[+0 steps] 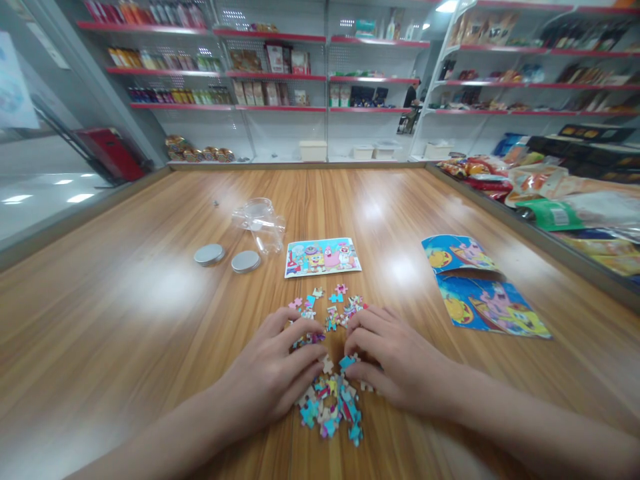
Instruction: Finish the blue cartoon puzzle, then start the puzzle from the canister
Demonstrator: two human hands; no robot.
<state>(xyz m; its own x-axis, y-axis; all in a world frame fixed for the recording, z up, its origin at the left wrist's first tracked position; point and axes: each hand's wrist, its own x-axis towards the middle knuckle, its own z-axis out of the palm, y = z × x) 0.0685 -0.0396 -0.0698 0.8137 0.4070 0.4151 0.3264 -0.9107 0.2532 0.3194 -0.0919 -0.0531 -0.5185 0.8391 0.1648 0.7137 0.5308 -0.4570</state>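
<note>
A heap of small colourful jigsaw pieces [331, 404] lies on the wooden table [150, 320] in front of me, with more loose pieces [334, 307] scattered just beyond. My left hand [276, 372] rests on the left side of the heap, fingers stretched out and lying on the pieces. My right hand [395, 363] lies on the right side, fingers spread flat over the pieces and pointing left. A cartoon picture card [323, 257] lies flat beyond the pieces.
Two round metal lids [226, 257] and clear plastic jars [260, 220] on their sides sit at the left centre. Two cartoon prints [480, 293] lie at the right. Snack bags [550, 193] line the right edge. Shop shelves [280, 77] stand behind.
</note>
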